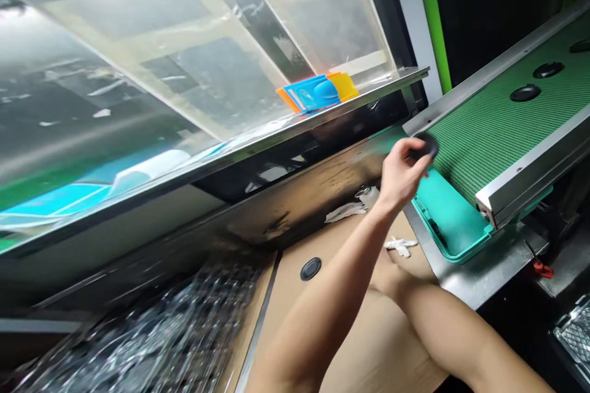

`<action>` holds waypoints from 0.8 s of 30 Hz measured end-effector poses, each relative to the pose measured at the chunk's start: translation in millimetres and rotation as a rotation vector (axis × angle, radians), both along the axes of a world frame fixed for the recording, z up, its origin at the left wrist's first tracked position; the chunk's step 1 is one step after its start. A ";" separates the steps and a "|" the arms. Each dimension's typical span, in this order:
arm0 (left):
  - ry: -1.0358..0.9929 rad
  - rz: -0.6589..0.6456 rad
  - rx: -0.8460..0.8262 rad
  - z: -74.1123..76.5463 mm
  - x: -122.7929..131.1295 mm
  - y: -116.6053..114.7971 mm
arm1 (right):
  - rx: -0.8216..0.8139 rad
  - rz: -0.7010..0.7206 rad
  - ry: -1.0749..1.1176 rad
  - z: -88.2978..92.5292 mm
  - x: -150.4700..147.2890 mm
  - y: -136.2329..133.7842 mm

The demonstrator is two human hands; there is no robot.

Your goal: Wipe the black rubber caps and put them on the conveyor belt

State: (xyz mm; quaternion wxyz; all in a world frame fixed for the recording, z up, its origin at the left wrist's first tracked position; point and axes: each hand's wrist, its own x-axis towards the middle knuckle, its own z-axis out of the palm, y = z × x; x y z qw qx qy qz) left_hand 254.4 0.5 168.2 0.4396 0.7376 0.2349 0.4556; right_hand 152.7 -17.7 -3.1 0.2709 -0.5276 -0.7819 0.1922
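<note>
My left hand (402, 169) is raised at the near end of the green conveyor belt (465, 141). Its thumb and fingers are closed on the edge of a round black disc (431, 146), which is slightly blurred. Lower down, my right hand (385, 270) is over the brown cardboard surface (295, 307); my left forearm crosses in front and hides its fingers. To the left on the cardboard lies a second black disc with a raised ring (310, 269). Below the belt's end is a teal plastic bin (454, 215), with some dark pieces at its inner wall.
Several black discs (525, 93) lie along the belt between metal side rails (530, 166). White gloves (401, 246) and a small white bottle (369, 196) are on the cardboard. Stacked clear plastic trays (184, 325) fill the lower left. A metal ledge (369, 89) holds a blue-orange packet (318, 93).
</note>
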 end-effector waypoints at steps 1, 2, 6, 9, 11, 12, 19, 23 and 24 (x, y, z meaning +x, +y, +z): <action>-0.045 0.081 -0.110 -9.1 -37.1 -3.2 | -0.012 -0.019 -0.026 -2.1 0.0 0.2; -0.097 0.182 -0.198 -20.8 -74.5 -5.6 | -0.019 -0.034 -0.056 -3.5 0.1 0.4; -0.213 0.477 -0.399 -81.8 -203.4 -7.3 | -0.019 -0.052 -0.145 -3.2 1.5 -1.6; -0.227 0.597 -0.497 -127.0 -255.1 -3.5 | -0.009 -0.071 -0.185 1.6 4.1 -3.0; -0.256 0.651 -0.533 -150.4 -267.6 -1.4 | 0.012 -0.123 -0.189 5.7 6.3 -2.2; -0.259 0.658 -0.551 -159.3 -269.2 -0.9 | 0.035 -0.160 -0.174 7.8 7.2 -1.3; -0.543 0.334 -0.756 -176.5 -259.4 -3.2 | 0.259 -0.151 0.110 8.9 -8.6 -6.0; -0.734 0.129 -0.973 -171.5 -254.0 -1.5 | 0.317 -0.107 0.001 6.6 -29.4 -21.4; -0.767 0.099 -1.024 -170.2 -252.9 -0.4 | 0.331 -0.113 -0.038 7.1 -33.5 -22.9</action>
